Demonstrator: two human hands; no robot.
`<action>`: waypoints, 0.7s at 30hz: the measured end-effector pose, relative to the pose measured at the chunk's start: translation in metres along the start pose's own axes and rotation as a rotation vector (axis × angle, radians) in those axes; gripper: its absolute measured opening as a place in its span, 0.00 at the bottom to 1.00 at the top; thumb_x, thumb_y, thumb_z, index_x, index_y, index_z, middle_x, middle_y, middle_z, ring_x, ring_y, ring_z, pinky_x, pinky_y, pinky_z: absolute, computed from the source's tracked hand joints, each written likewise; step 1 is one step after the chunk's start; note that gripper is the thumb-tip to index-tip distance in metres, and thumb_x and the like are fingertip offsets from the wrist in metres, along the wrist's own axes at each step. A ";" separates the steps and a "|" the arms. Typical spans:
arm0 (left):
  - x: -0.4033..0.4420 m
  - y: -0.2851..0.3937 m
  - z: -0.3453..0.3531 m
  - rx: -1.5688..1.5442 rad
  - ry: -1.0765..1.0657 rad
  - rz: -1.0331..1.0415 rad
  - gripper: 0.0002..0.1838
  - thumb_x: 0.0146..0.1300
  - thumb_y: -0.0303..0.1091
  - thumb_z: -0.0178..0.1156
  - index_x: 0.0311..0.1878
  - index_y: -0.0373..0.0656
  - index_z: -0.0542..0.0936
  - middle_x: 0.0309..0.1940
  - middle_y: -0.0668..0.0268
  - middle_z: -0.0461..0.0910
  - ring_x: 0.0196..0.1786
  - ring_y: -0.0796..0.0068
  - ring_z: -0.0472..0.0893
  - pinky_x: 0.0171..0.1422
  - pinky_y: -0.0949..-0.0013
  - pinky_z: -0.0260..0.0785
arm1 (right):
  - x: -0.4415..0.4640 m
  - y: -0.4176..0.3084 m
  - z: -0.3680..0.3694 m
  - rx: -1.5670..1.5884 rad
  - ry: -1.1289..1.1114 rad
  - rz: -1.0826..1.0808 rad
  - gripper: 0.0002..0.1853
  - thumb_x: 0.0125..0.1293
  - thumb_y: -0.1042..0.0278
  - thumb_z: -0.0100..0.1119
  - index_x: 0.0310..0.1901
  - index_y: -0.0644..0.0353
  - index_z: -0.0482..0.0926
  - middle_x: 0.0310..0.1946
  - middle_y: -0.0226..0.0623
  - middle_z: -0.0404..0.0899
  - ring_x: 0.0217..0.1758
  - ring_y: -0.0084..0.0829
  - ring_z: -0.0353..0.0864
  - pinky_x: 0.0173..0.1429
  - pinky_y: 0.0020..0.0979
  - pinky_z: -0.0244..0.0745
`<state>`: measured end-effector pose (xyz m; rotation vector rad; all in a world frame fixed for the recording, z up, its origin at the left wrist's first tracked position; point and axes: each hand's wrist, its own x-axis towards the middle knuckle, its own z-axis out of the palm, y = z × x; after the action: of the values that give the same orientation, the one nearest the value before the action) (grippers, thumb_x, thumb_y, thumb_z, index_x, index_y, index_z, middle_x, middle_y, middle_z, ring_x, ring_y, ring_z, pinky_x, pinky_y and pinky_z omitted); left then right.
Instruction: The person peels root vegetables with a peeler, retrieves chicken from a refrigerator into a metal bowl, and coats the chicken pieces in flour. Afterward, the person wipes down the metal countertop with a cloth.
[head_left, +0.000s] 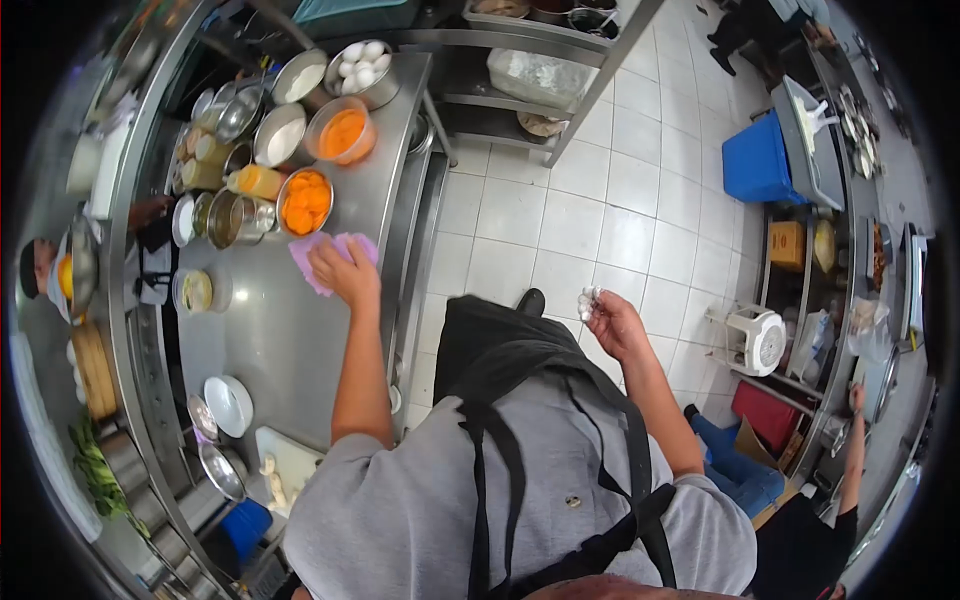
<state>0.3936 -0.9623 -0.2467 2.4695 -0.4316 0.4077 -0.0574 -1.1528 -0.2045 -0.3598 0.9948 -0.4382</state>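
My left hand (347, 274) presses down on a pink cloth (307, 262), its fingers bent over it on the steel table (270, 340). Just beyond the cloth stands a metal bowl of orange pieces (305, 203). Away from the table, over the tiled floor, my right hand (617, 325) is closed around some small white pieces (587, 302); their exact kind is too small to make out. A tub of orange contents (343, 131) and a metal bowl of white eggs (363, 72) sit farther back.
Bowls and yellow-filled containers (257, 182) crowd the table's far left. A white bowl (228, 405) and a cutting board (290, 462) lie nearer. Metal shelving (500, 100) stands ahead. At right are a blue bin (755, 160), a white fan (752, 340) and a co-worker's arm (852, 450).
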 end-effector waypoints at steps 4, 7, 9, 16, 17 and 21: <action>-0.014 0.077 0.018 -0.301 -0.307 0.394 0.20 0.74 0.40 0.61 0.60 0.36 0.77 0.62 0.45 0.76 0.69 0.38 0.72 0.72 0.43 0.64 | 0.019 -0.033 -0.019 0.085 0.027 -0.042 0.10 0.79 0.69 0.54 0.49 0.67 0.81 0.43 0.41 0.88 0.46 0.34 0.89 0.53 0.34 0.88; 0.002 0.107 0.124 -0.419 -0.722 0.394 0.17 0.74 0.37 0.61 0.60 0.38 0.78 0.61 0.49 0.78 0.64 0.43 0.78 0.68 0.52 0.71 | 0.030 -0.054 -0.020 0.022 0.102 -0.039 0.09 0.79 0.70 0.54 0.48 0.65 0.81 0.42 0.40 0.88 0.44 0.34 0.89 0.54 0.35 0.87; 0.020 0.072 0.245 -0.224 -0.662 0.457 0.24 0.73 0.39 0.62 0.69 0.41 0.75 0.69 0.48 0.73 0.70 0.41 0.74 0.73 0.51 0.70 | 0.040 -0.077 -0.019 0.026 0.078 -0.065 0.11 0.78 0.69 0.56 0.51 0.67 0.81 0.45 0.41 0.86 0.48 0.34 0.87 0.55 0.37 0.84; 0.092 0.071 0.391 0.038 -0.914 -0.040 0.31 0.62 0.25 0.59 0.70 0.25 0.68 0.70 0.35 0.71 0.74 0.40 0.72 0.82 0.54 0.62 | 0.042 -0.107 -0.021 -0.146 0.283 -0.192 0.11 0.78 0.69 0.57 0.52 0.68 0.82 0.44 0.40 0.88 0.45 0.33 0.89 0.54 0.35 0.87; 0.090 0.049 0.430 0.159 -0.849 -0.006 0.32 0.63 0.25 0.58 0.71 0.26 0.66 0.69 0.35 0.72 0.71 0.39 0.75 0.79 0.55 0.67 | 0.034 -0.113 -0.013 -0.052 0.310 -0.175 0.11 0.78 0.69 0.57 0.52 0.68 0.82 0.43 0.40 0.88 0.45 0.33 0.90 0.54 0.35 0.87; 0.095 0.071 0.408 0.322 -0.997 -0.113 0.30 0.68 0.28 0.57 0.73 0.30 0.66 0.70 0.38 0.72 0.74 0.42 0.74 0.79 0.55 0.66 | 0.007 -0.130 0.017 0.115 0.409 -0.169 0.11 0.79 0.69 0.56 0.52 0.68 0.81 0.43 0.40 0.88 0.45 0.34 0.90 0.53 0.34 0.87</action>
<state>0.5281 -1.2819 -0.4927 2.8416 -0.6350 -0.9177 -0.0643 -1.2659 -0.1385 -0.2547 1.3343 -0.7387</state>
